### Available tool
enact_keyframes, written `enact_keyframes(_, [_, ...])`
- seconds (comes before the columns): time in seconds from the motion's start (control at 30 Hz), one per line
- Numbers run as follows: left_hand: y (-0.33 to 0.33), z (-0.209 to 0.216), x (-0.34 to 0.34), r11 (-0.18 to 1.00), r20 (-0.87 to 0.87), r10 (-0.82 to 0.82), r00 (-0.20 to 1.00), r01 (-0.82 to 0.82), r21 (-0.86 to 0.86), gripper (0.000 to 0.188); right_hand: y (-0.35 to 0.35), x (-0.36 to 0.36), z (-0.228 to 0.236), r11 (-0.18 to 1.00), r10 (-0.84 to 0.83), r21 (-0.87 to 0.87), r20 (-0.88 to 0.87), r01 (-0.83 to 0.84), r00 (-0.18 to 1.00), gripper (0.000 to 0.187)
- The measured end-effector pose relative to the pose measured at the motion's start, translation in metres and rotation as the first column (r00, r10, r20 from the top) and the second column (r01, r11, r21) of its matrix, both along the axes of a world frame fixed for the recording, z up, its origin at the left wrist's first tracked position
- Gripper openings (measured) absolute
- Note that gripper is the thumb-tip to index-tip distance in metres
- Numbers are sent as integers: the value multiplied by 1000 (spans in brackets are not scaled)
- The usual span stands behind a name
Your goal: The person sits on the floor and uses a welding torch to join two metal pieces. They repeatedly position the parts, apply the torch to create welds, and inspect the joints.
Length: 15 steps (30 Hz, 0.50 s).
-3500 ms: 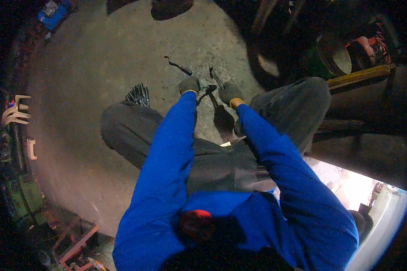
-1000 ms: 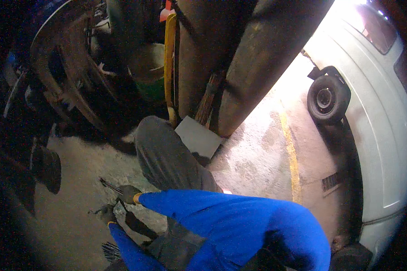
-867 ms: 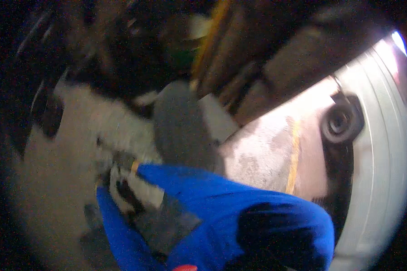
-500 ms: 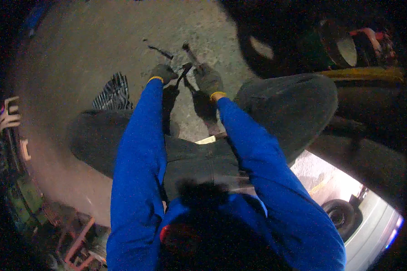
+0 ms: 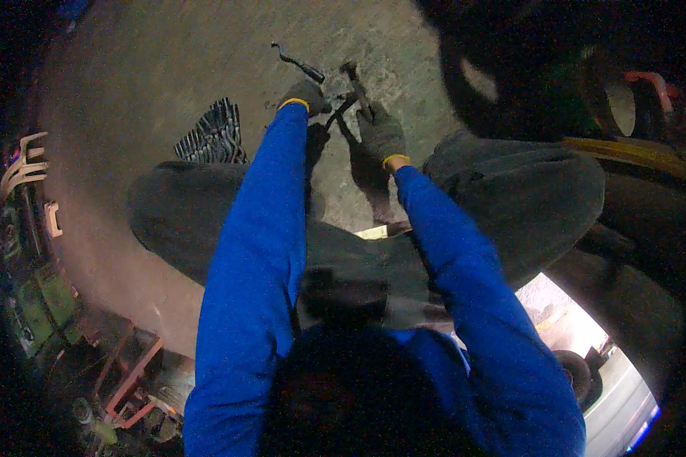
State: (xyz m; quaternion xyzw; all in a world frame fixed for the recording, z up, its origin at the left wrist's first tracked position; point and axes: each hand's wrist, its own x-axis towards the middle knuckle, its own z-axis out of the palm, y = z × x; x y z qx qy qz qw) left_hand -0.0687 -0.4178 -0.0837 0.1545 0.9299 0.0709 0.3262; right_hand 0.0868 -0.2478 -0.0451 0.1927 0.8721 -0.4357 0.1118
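Observation:
My right hand (image 5: pixel 383 135), in a dark work glove with a yellow cuff, is wrapped round the handle of a hammer (image 5: pixel 351 74). The hammer's head points away from me, above the concrete floor (image 5: pixel 168 68). My left hand (image 5: pixel 306 97), gloved the same way, is closed to the left of the hammer; what its fingers hold is hidden. A dark bent metal rod (image 5: pixel 293 61), thicker at its right end, lies just beyond that hand; whether they touch I cannot tell. Dark shadows fall on the floor between and below my hands.
Several dark metal rods (image 5: pixel 212 135) lie bunched beside my left knee. My bent legs (image 5: pixel 522 179) flank the work spot. At left are a pale plastic chair (image 5: pixel 27 164) and a reddish metal frame (image 5: pixel 133 388). A tyre (image 5: pixel 575 377) and pale vehicle stand lower right.
The whole view has shifted, with things now farther right and higher. The hammer head sits slightly lower relative to the floor. Both hands keep their closed hold.

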Motion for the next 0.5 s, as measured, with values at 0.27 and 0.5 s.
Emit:
enact_keyframes(0.27, [2,14,7,998,5,53,999,-53,-39,48,-1,9,-38,975,105,188,69,-116,992,46])
enact_keyframes(0.5, [8,9,14,988,-57,116,992,-121,-97,44,0,-2,-5,992,-100,59,-139,109,985,46])
